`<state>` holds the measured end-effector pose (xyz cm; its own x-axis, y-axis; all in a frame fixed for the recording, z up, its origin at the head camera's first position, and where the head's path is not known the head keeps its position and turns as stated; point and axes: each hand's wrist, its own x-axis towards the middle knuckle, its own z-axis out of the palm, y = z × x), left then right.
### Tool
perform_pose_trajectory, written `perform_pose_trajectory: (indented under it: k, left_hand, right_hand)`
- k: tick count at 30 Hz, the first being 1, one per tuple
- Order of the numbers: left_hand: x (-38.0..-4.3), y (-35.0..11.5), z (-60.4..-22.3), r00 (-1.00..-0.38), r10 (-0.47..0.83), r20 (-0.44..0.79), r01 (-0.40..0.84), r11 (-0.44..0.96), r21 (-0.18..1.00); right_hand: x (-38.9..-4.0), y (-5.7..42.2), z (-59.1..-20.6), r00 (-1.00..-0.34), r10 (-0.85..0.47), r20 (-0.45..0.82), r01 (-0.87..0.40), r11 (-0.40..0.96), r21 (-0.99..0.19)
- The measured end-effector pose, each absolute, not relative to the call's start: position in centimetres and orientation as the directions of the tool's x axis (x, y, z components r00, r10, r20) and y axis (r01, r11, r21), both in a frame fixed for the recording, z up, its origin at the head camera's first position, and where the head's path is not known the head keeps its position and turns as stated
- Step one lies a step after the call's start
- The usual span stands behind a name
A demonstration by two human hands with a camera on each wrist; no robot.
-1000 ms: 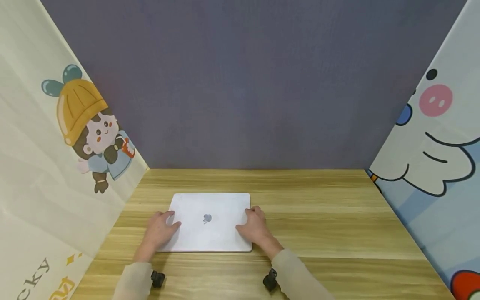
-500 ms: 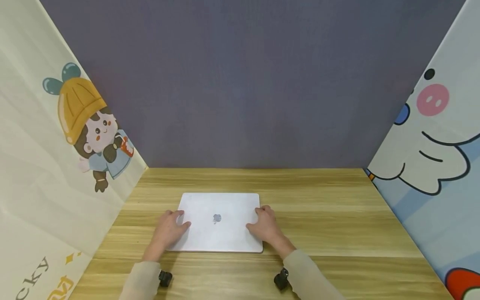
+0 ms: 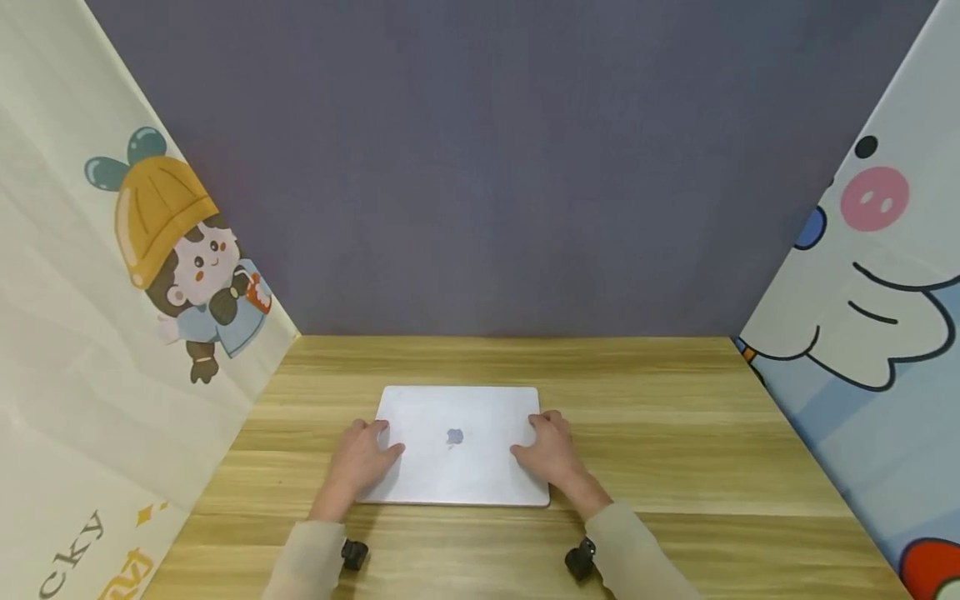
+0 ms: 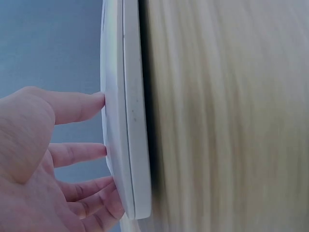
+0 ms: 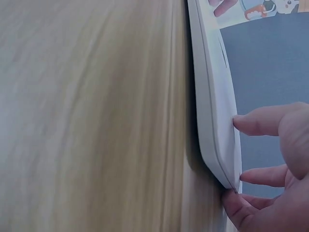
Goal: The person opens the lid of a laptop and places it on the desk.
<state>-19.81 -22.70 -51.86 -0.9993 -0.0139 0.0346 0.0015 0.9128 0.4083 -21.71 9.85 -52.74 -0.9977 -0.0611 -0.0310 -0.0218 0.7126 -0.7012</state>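
A closed silver laptop [image 3: 465, 467] lies lid up on the wooden table, its long side toward me. My left hand [image 3: 362, 457] holds its left side, thumb on the lid and the other fingers along the edge. At the opposite side, my right hand [image 3: 553, 454] grips it in the same manner. In the left wrist view, the thumb and index fingertip touch the lid of the laptop [image 4: 137, 125], while the lower fingers reach its side. The right wrist view has a fingertip at the laptop's corner; whether it goes underneath I cannot tell.
Wooden tabletop [image 3: 675, 433] extends on both sides of the laptop. A dark grey panel [image 3: 480, 167] stands along the back edge. Cartoon-printed sheets, one on the left [image 3: 67, 358] and one on the right [image 3: 922, 350], border the table. Each wrist carries a small black camera [image 3: 355, 554].
The laptop has slid steadily to the right across the table, with both hands moving along on its sides. Their hold looks the same throughout.
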Motion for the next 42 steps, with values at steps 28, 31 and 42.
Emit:
perform_pose_trajectory:
  k: [28, 31, 42]
  left_hand:
    - [-19.7, -16.5, -51.8, -0.999, 0.038, 0.032, 0.047, 0.905, 0.422]
    - [-19.6, -15.9, -51.8, -0.999, 0.038, 0.027, 0.046, 0.906, 0.42]
    - [-19.2, -14.0, -52.0, -0.994, 0.081, 0.071, 0.104, 0.896, 0.431]
  right_hand:
    - [-21.2, 16.3, -53.0, -0.998, -0.046, -0.049, -0.002, 0.749, -0.662]
    - [-21.1, 16.9, -52.9, -0.998, -0.043, -0.051, 0.001, 0.753, -0.658]
    - [-20.8, 19.3, -52.8, -0.997, -0.077, -0.025, -0.043, 0.761, -0.648]
